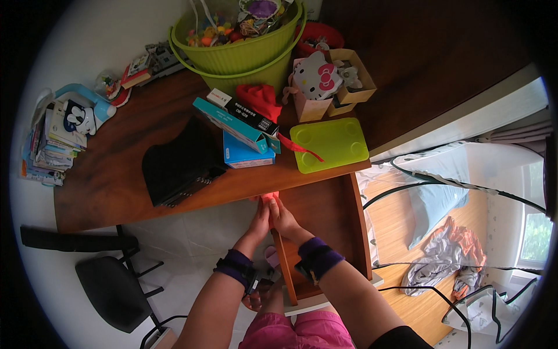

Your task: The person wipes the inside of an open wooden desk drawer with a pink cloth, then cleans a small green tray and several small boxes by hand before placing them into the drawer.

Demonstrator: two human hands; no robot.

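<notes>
Both hands meet over the left side wall of an open wooden drawer (322, 235), close to the desk's front edge. My left hand (260, 218) and my right hand (283, 217) are pressed around a bright red-pink cloth-like item (271, 197), most of it hidden by the fingers. The drawer's visible floor is bare. On the desktop (244, 179) above the hands lie a blue box (248, 152), a teal box (231, 124), a black box (244, 111) and a green plastic lid (329, 144).
A black folder-like holder (183, 161), a green bucket (244, 56) of toys, a Hello Kitty box (316, 78) and stacked books (56, 144) occupy the desk. A black chair (113, 292) stands lower left. A netted bed (392, 218) lies right of the drawer.
</notes>
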